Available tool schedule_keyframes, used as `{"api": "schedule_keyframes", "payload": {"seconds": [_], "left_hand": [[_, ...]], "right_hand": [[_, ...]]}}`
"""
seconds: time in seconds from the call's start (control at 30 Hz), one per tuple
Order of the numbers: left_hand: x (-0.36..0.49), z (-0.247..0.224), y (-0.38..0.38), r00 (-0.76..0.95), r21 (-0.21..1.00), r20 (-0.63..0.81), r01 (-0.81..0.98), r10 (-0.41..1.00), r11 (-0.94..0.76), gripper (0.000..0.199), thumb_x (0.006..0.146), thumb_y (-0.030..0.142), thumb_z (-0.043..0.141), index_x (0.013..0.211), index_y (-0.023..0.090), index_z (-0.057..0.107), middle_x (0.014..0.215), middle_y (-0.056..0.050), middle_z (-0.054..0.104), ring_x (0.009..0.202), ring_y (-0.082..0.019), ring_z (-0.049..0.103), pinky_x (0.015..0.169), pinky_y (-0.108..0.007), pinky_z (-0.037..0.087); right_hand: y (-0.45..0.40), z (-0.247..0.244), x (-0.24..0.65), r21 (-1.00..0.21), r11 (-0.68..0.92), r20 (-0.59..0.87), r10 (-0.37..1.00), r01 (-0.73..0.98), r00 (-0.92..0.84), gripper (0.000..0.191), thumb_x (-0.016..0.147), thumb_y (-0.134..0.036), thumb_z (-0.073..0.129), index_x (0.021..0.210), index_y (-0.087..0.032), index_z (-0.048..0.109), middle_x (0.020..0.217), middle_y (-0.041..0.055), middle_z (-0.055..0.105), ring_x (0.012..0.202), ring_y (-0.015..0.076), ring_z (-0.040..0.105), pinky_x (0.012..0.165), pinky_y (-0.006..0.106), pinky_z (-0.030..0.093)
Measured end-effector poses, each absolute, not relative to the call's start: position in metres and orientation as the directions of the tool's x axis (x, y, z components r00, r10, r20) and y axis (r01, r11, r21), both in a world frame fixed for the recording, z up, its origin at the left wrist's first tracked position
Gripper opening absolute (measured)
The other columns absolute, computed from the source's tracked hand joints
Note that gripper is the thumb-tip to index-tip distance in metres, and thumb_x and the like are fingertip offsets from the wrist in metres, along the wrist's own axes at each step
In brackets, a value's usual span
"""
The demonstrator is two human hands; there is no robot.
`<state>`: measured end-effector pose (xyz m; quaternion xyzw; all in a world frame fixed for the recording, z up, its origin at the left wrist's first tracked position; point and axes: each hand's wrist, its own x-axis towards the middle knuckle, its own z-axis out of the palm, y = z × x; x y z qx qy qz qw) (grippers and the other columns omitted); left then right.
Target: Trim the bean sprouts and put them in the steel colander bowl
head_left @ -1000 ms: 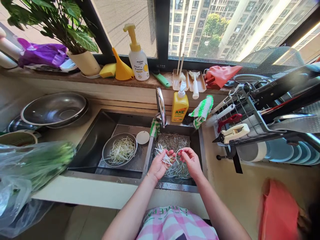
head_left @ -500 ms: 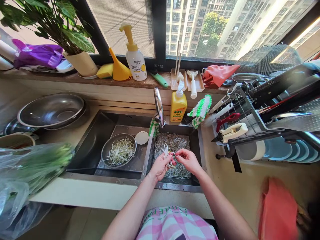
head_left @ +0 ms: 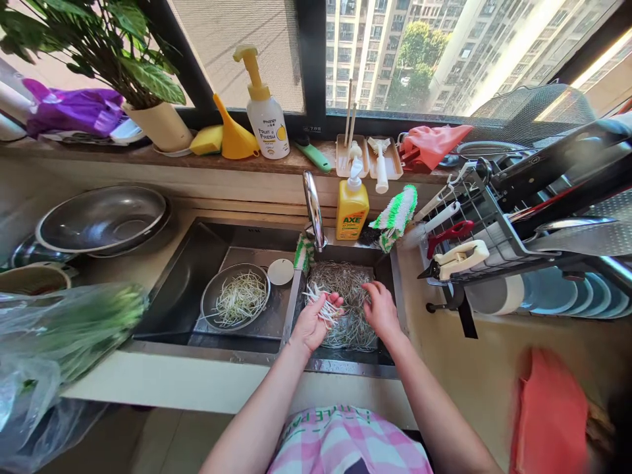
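Observation:
My left hand [head_left: 312, 322] lies palm up over the right basin of the steel sink [head_left: 172, 289], holding a small bunch of white bean sprouts [head_left: 322, 306] against its fingers. My right hand [head_left: 381, 311] is apart from it, with its fingertips down on a large heap of bean sprouts [head_left: 348, 306] in that basin. It shows nothing held. In the left basin, a steel bowl [head_left: 236, 297] of paler sprouts stands on a metal rack.
A chrome faucet [head_left: 313, 210] and a yellow AXE bottle [head_left: 352, 209] stand behind the sink. A dish rack [head_left: 474, 243] with tools is on the right. A plastic bag of greens [head_left: 64, 329] lies at the left, near a steel basin [head_left: 101, 220].
My right hand has moved away from my left hand, down onto the sprout heap. My left hand has turned more palm up, still holding sprouts.

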<state>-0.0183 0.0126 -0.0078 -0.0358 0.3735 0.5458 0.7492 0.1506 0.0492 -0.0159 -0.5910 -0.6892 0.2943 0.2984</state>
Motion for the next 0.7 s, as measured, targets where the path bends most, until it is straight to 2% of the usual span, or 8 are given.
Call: {"api": "schedule_keyframes", "payload": {"seconds": [0.1, 0.27, 0.43, 0.7], "left_hand": [[-0.022, -0.002, 0.018, 0.074, 0.324, -0.590, -0.891, 0.804, 0.319, 0.007, 0.081, 0.024, 0.051, 0.081, 0.017, 0.053, 0.099, -0.005, 0.063, 0.095, -0.020, 0.059, 0.079, -0.038, 0.047], [-0.018, 0.005, 0.020, 0.057, 0.318, -0.501, -0.916, 0.863, 0.245, 0.011, 0.081, 0.027, 0.049, 0.080, 0.017, 0.053, 0.111, -0.007, 0.060, 0.108, -0.021, 0.052, 0.086, -0.038, 0.042], [-0.011, 0.011, 0.015, 0.076, 0.341, -0.446, -0.907, 0.892, 0.248, 0.014, 0.082, 0.030, 0.049, 0.081, 0.017, 0.054, 0.115, -0.009, 0.058, 0.112, -0.022, 0.049, 0.092, -0.038, 0.037], [-0.002, 0.014, 0.008, 0.140, 0.344, -0.381, -0.896, 0.914, 0.280, 0.017, 0.083, 0.031, 0.046, 0.085, 0.017, 0.055, 0.117, -0.009, 0.057, 0.114, -0.021, 0.048, 0.099, -0.038, 0.030]], "right_hand": [[0.037, -0.009, 0.151, -0.713, 0.170, 0.097, 0.985, 0.680, -0.145, 0.014, 0.078, -0.021, 0.048, 0.084, -0.021, 0.060, 0.087, 0.0065, 0.057, 0.081, 0.0189, 0.052, 0.071, 0.030, 0.040], [0.013, 0.010, 0.128, -0.894, 0.140, 0.014, 0.958, 0.425, -0.286, 0.012, 0.078, -0.027, 0.052, 0.078, -0.020, 0.062, 0.075, 0.0033, 0.056, 0.066, 0.0144, 0.052, 0.058, 0.024, 0.040], [0.014, 0.009, 0.118, -0.965, -0.060, -0.136, 0.947, 0.255, -0.290, 0.013, 0.075, -0.028, 0.056, 0.075, -0.018, 0.064, 0.071, 0.0025, 0.060, 0.064, 0.0138, 0.052, 0.059, 0.024, 0.040], [0.018, 0.009, 0.118, -0.951, -0.300, -0.306, 0.894, 0.070, -0.328, 0.024, 0.072, -0.036, 0.058, 0.069, -0.014, 0.064, 0.065, 0.0002, 0.059, 0.059, 0.0107, 0.047, 0.057, 0.022, 0.035]]}}
